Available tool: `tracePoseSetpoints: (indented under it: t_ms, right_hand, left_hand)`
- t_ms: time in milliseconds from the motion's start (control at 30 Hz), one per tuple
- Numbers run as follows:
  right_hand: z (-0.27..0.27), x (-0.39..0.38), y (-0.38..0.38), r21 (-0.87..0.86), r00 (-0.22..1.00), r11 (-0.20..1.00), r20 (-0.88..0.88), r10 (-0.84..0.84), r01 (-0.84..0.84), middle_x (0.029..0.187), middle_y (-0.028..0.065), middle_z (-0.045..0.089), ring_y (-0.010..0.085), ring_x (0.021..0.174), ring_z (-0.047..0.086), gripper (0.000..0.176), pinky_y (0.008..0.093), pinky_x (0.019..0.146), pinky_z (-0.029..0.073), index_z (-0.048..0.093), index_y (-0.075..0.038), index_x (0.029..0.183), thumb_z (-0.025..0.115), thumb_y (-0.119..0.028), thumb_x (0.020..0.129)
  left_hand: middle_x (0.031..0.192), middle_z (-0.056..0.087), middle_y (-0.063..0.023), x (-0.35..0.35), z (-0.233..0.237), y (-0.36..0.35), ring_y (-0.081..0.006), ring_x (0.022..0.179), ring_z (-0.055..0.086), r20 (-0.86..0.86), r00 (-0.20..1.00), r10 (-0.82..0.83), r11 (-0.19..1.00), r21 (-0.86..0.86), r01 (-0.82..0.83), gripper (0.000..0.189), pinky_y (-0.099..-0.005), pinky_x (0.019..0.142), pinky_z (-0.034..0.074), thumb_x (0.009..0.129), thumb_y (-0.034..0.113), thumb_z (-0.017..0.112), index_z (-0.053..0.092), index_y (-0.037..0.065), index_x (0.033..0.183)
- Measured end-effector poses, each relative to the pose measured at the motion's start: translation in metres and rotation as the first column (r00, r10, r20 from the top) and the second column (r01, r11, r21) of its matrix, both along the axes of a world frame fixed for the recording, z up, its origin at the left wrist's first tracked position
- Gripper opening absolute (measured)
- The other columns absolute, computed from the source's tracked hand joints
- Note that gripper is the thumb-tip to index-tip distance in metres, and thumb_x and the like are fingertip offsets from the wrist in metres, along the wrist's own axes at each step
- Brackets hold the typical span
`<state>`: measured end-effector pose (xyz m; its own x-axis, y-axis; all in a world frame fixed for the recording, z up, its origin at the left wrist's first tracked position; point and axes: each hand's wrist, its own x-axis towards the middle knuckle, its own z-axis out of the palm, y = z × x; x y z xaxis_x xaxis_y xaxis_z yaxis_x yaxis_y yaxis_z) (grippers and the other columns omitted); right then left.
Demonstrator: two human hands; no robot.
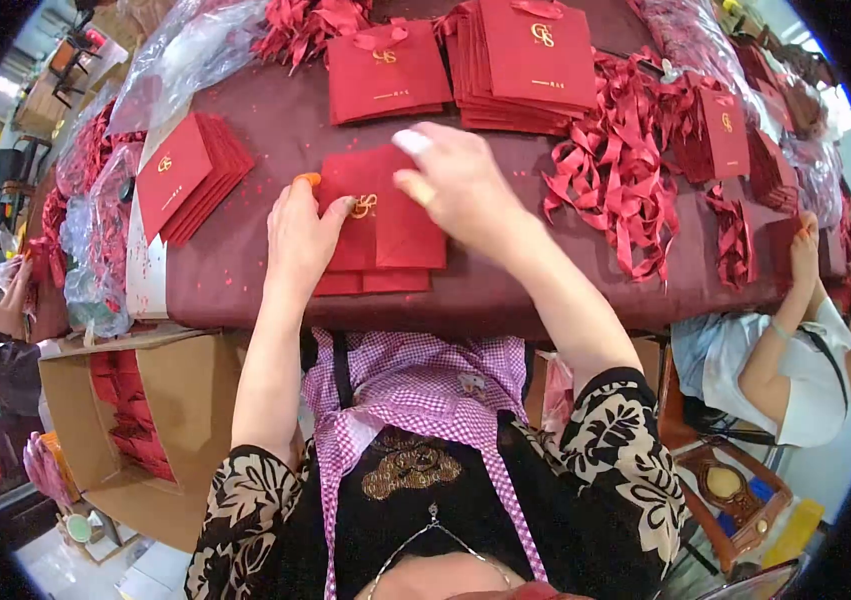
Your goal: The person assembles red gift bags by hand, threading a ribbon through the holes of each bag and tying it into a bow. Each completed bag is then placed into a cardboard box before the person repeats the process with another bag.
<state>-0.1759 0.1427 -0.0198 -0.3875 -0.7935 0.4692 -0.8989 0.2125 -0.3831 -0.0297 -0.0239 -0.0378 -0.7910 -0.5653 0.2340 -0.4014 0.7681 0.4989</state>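
Observation:
Red paper bags [410, 225] with a gold logo lie in front of me near the table's front edge. My left hand [305, 220] rests at their left side, an orange cover on one fingertip and the thumb over the top bag near the logo. Above their right part is my right hand [460, 185], slightly blurred, with white and yellowish covers on its fingers. Whether it touches the bag or holds anything is unclear. Just beyond stand a red bag with a ribbon handle [385, 75] and a thick stack of bags [535, 60].
Left is a fanned bag stack [190, 175]; right, a heap of red ribbons [615, 170]. Plastic wrapping [180, 60] lies at the back left. An open cardboard box [190, 420] with red bags sits below the table. People work at both sides, one hand [803, 255] showing at right.

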Motion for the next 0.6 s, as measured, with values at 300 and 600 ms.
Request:
tracePoseSetpoints:
  t_ms: [300, 600]
  right_hand:
    - [-0.029, -0.040, 0.094, 0.071, 0.854, 0.880, -0.293, -0.431, 0.469, 0.091, 0.0149, 0.060, 0.0341, 0.089, 0.057, 0.020, 0.0442, 0.080, 0.045, 0.063, -0.002, 0.098, 0.061, -0.019, 0.087]
    - [-0.009, -0.027, 0.084, -0.046, 0.924, 0.923, 0.002, -0.383, 0.382, 0.095, 0.0100, 0.065, 0.0266, 0.089, 0.059, 0.016, 0.0367, 0.080, 0.045, 0.065, -0.007, 0.102, 0.063, -0.016, 0.089]
  left_hand:
    - [0.074, 0.059, -0.0067, 0.003, 0.007, -0.009, -0.0142, 0.070, 0.056, -0.180, 0.974, 0.141, 0.953, 0.291, -0.084, 0.034, -0.0294, 0.065, 0.047, 0.076, 0.014, 0.073, 0.059, -0.001, 0.104]
    - [0.073, 0.051, 0.0038, 0.025, 0.022, -0.003, -0.0056, 0.066, 0.046, -0.260, 0.945, 0.201, 0.875, 0.481, -0.054, 0.023, -0.0220, 0.060, 0.041, 0.078, 0.004, 0.069, 0.063, 0.000, 0.099]
